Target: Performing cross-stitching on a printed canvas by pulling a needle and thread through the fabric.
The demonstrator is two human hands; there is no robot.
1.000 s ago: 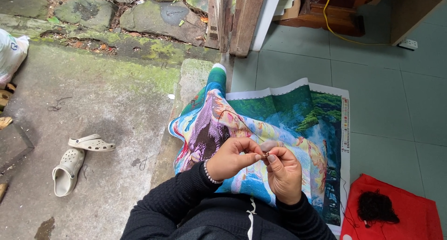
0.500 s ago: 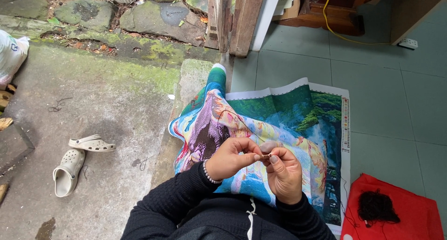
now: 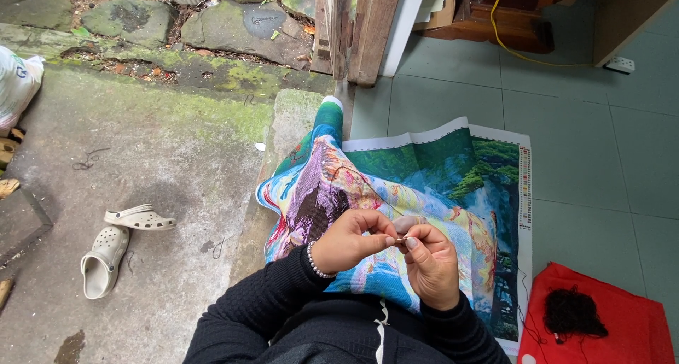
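While the left hand [image 3: 350, 240] and the right hand [image 3: 430, 265] meet fingertip to fingertip above the lap, they pinch something very small between them, most likely a needle and the end of a dark thread [image 3: 368, 187]; it is too fine to tell for certain. Both hands are closed in a pinch, touching each other at the tips. Beneath them the embroidery canvas [image 3: 424, 173] lies draped over the knees and spreads onto the green tiled floor [image 3: 587, 145], its colourful stitched side facing up. To do this well, I judge the hands should stay braced against each other and low over the cloth, so the fine piece does not waver. A skein of black thread [image 3: 571, 313] rests on a red cloth [image 3: 636, 336] to the right. Two pale clogs [image 3: 117, 247] lie on the concrete outside.
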